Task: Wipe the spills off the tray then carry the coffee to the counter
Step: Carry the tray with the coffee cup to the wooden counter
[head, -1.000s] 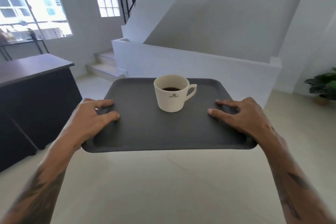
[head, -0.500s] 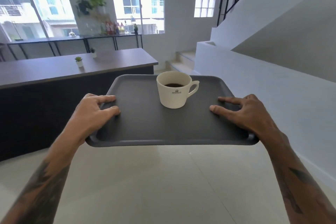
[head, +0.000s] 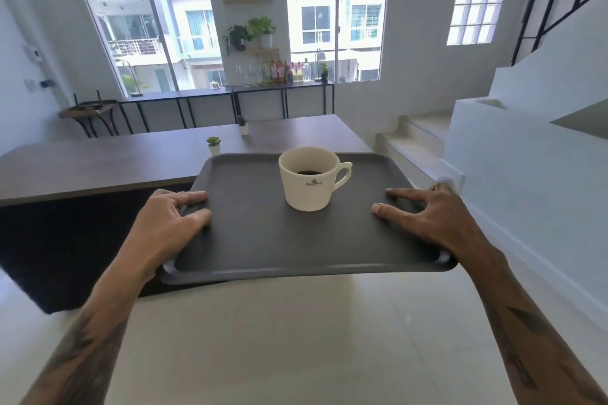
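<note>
I hold a dark grey tray [head: 263, 240] level in the air in front of me. My left hand [head: 167, 223] grips its left edge, thumb and forefinger on top. My right hand [head: 431, 217] grips the right edge the same way. A cream coffee cup [head: 309, 187] with dark coffee inside stands upright near the tray's far middle, its handle pointing right. The tray's surface looks dry, with no spill visible. The brown-topped counter [head: 131, 161] with a dark front lies straight ahead, and the tray's far edge overlaps it in the view.
Two small potted plants [head: 214, 145] [head: 242, 124] stand on the counter. White steps [head: 414, 138] and a white stair wall [head: 526, 191] rise on the right. A black-framed shelf table [head: 227, 95] with bottles runs under the windows. Pale floor tiles [head: 296, 339] lie below.
My view has swung left, from the stair wall to the counter and windows. The counter now sits straight ahead and closer. Both hands keep the same grip on the tray.
</note>
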Available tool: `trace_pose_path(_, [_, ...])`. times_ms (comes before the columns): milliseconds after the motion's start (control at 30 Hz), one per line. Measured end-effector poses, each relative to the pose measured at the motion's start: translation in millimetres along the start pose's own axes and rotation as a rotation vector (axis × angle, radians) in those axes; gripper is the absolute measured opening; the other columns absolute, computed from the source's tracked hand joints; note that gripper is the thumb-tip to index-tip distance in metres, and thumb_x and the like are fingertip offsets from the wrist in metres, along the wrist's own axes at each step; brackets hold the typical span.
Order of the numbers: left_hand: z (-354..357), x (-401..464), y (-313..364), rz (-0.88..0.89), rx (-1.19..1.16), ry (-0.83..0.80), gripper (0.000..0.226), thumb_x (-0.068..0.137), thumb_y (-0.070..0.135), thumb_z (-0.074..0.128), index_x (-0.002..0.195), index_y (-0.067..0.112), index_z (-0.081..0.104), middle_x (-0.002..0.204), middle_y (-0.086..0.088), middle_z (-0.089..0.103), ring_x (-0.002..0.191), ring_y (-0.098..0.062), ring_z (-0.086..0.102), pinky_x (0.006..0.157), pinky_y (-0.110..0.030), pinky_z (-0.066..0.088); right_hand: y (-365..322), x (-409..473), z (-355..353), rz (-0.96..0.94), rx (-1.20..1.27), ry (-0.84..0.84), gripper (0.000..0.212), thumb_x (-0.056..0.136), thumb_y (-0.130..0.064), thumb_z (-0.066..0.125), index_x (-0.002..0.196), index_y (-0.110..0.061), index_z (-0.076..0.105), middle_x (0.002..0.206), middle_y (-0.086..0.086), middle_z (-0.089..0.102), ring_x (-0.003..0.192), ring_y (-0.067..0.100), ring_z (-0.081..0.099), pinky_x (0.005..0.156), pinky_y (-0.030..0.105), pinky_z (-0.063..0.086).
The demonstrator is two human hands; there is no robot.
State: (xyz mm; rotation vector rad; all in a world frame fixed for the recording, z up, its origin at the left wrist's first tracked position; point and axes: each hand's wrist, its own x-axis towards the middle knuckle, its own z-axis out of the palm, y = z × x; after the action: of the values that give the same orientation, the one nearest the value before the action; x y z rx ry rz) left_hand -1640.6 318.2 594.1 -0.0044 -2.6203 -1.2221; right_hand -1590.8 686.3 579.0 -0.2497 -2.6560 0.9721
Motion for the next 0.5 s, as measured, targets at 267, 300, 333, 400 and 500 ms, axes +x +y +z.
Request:
trace_pose_path(267, [52.2, 156.9, -20.6, -0.089, -0.032, 0.127, 0.041, 0.082, 0.020, 0.073, 0.122, 0.023, 0.070, 0.129, -0.006, 0.059, 0.108, -0.027, 0.061, 0.095, -0.041, 0.052, 0.8, 213.5, 64.1, -0.125, -0.031, -0.058, 0.078, 0.056, -0.080, 0.054, 0.123, -0.041, 0.062, 0.119, 0.009, 0.047, 0.102, 0.025, 0.050, 0.092, 0.037, 0.047])
trace_pose_path(300, [58.5, 176.2, -21.3, -0.096, -0.023, 0.148, 0.041, 0.083, 0.020, 0.072, 0.123, 0.021, 0.070, 0.130, -0.005, 0.058, 0.109, -0.027, 0.060, 0.093, -0.040, 0.051, -0.4, 238.5, 71.4, -0.137, -0.030, -0.065, 0.083, 0.052, -0.083, 0.050, 0.123, -0.041, 0.061, 0.117, 0.007, 0.046, 0.100, 0.023, 0.049, 0.092, 0.037, 0.047])
trace_pose_path(333, [64.7, 193.2, -21.8, -0.104, -0.017, 0.156, 0.041, 0.084, 0.020, 0.071, 0.124, 0.020, 0.069, 0.131, -0.004, 0.058, 0.109, -0.027, 0.059, 0.091, -0.038, 0.051, -1.9, 261.4, 79.0, -0.148, -0.039, -0.071, 0.085, 0.050, -0.085, 0.049, 0.123, -0.042, 0.061, 0.115, 0.006, 0.046, 0.100, 0.022, 0.047, 0.093, 0.038, 0.047])
trace_pose_path(400, [75.8, 231.5, -27.5, -0.119, -0.022, 0.164, 0.041, 0.085, 0.019, 0.070, 0.126, 0.017, 0.068, 0.131, -0.006, 0.057, 0.109, -0.027, 0.058, 0.088, -0.036, 0.050, -4.6, 309.1, 95.6, -0.166, -0.043, -0.077, 0.085, 0.051, -0.087, 0.049, 0.122, -0.043, 0.061, 0.111, 0.003, 0.044, 0.101, 0.024, 0.048, 0.093, 0.038, 0.047])
trace_pose_path(500, [88.9, 282.0, -38.4, -0.122, 0.006, 0.174, 0.040, 0.086, 0.018, 0.071, 0.126, 0.015, 0.068, 0.135, -0.009, 0.057, 0.108, -0.026, 0.056, 0.093, -0.042, 0.052, -6.7, 362.2, 121.4, -0.186, -0.049, -0.082, 0.076, 0.058, -0.080, 0.056, 0.123, -0.040, 0.061, 0.108, 0.003, 0.040, 0.096, 0.020, 0.045, 0.089, 0.033, 0.046])
